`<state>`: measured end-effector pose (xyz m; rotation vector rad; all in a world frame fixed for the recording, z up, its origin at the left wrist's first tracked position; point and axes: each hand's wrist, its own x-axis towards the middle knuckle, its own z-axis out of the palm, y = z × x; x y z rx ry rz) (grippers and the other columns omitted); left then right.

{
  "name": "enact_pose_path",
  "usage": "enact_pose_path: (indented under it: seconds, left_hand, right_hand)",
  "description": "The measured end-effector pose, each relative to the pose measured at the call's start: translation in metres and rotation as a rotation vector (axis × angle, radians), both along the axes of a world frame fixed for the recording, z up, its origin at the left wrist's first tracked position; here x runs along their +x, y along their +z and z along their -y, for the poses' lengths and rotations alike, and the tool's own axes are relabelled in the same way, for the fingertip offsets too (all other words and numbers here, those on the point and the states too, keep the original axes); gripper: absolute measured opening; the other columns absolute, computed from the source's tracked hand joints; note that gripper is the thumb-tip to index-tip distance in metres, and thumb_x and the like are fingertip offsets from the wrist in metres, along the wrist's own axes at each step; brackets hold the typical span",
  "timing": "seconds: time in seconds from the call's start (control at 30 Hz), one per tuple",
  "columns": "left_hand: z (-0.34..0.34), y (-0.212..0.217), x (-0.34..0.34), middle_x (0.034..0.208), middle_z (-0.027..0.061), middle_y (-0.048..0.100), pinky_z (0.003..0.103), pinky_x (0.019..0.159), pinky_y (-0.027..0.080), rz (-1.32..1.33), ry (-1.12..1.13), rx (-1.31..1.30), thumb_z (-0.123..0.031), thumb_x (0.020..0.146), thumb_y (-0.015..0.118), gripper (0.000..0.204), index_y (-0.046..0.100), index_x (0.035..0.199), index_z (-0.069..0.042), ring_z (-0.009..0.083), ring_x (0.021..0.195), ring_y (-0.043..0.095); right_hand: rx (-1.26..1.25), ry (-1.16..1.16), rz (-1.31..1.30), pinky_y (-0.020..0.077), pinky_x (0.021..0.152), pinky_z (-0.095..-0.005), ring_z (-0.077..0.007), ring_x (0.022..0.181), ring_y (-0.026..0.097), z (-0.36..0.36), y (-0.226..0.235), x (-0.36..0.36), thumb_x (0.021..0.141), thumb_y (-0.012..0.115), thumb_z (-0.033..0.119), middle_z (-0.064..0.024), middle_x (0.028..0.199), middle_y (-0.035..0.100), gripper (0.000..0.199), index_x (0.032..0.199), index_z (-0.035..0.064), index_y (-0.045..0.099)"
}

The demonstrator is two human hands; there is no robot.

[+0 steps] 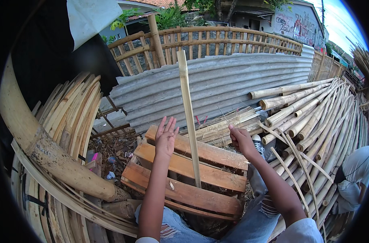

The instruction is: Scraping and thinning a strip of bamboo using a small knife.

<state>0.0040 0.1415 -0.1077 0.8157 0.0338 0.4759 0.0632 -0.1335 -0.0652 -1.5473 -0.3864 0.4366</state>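
The fingers of the left hand (165, 141) are stretched upward and a little apart, and they hold nothing that I can see; those of the right hand (242, 141) are curled inward, and between thumb and finger they pinch, as it looks, a thin sliver (223, 114). The left hand is above the far left corner of the slatted bench (221, 178), while the right one is near its far right corner. Between them the bamboo strip (187, 105) stands almost upright, just beside the left fingers but apart from them, its foot at the bench, closer to the near edge than to the far edge. Whether this foot sits in a gap or only rests on the boards, I cannot tell. In my judgement, the step in hand is to clean or thin this strip, and the next move calls for dropping the sliver and closing the left hand around the strip, because neither hand supports it. The strip is long, flat and narrow, of pale yellow colour, with a joint near the top; it leans slightly to the left.
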Motion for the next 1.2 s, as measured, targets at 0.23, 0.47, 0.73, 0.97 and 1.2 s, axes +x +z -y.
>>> enact_pose_path:
  seconds: [0.23, 0.47, 0.73, 0.97, 1.2]
  left_hand:
    - [0.001, -0.008, 0.006, 0.134, 0.0209, 0.039, 0.038, 0.102, 0.04, 0.013, 0.027, -0.019, 0.011, 0.083, 0.041, 0.047, 0.037, 0.13, 0.004, 0.0285, 0.126, 0.039]
    - [-0.013, -0.022, 0.001, 0.077, 0.0064, 0.06, 0.023, 0.063, 0.051, -0.137, -0.082, -0.087, -0.024, 0.089, 0.058, 0.021, 0.058, 0.09, -0.003, 0.0178, 0.074, 0.063]
    - [0.032, 0.011, -0.001, 0.081, 0.0046, 0.06, 0.026, 0.067, 0.048, -0.189, 0.236, 0.254, -0.037, 0.09, 0.052, 0.031, 0.056, 0.092, -0.006, 0.0146, 0.072, 0.06]
    - [0.068, 0.016, 0.004, 0.084, 0.0061, 0.06, 0.027, 0.064, 0.05, -0.161, 0.116, 0.508, -0.035, 0.088, 0.056, 0.031, 0.051, 0.098, -0.006, 0.0143, 0.069, 0.061]
    - [0.085, 0.012, 0.007, 0.055, -0.0016, 0.045, 0.021, 0.041, 0.037, -0.145, 0.241, 0.721, -0.027, 0.085, 0.063, 0.027, 0.045, 0.08, -0.007, 0.0068, 0.043, 0.044]
  right_hand:
    - [-0.07, 0.028, 0.043, 0.015, 0.039, -0.0231, -0.0036, 0.041, 0.022, -0.002, -0.003, 0.0, 0.092, 0.045, 0.047, 0.0082, 0.049, 0.025, 0.047, 0.061, 0.0131, 0.037]
    - [-0.117, 0.015, 0.094, 0.0158, 0.039, -0.0228, -0.0034, 0.041, 0.022, -0.006, -0.006, 0.001, 0.092, 0.047, 0.045, 0.0085, 0.049, 0.026, 0.045, 0.061, 0.0127, 0.038]
    - [-0.169, 0.028, 0.048, 0.0266, 0.043, -0.0253, -0.0065, 0.044, 0.033, -0.005, 0.001, -0.001, 0.087, 0.055, 0.043, 0.0031, 0.049, 0.037, 0.045, 0.065, 0.0046, 0.051]
    - [-0.371, -0.033, 0.406, 0.0347, 0.049, -0.0327, -0.0127, 0.048, 0.04, -0.01, 0.0, -0.003, 0.078, 0.066, 0.031, -0.0024, 0.05, 0.044, 0.037, 0.07, -0.0027, 0.055]
    - [-0.375, -0.138, 0.326, 0.0317, 0.047, -0.0328, -0.0115, 0.047, 0.036, -0.011, 0.006, -0.005, 0.077, 0.067, 0.031, -0.0034, 0.047, 0.04, 0.042, 0.058, -0.0013, 0.047]
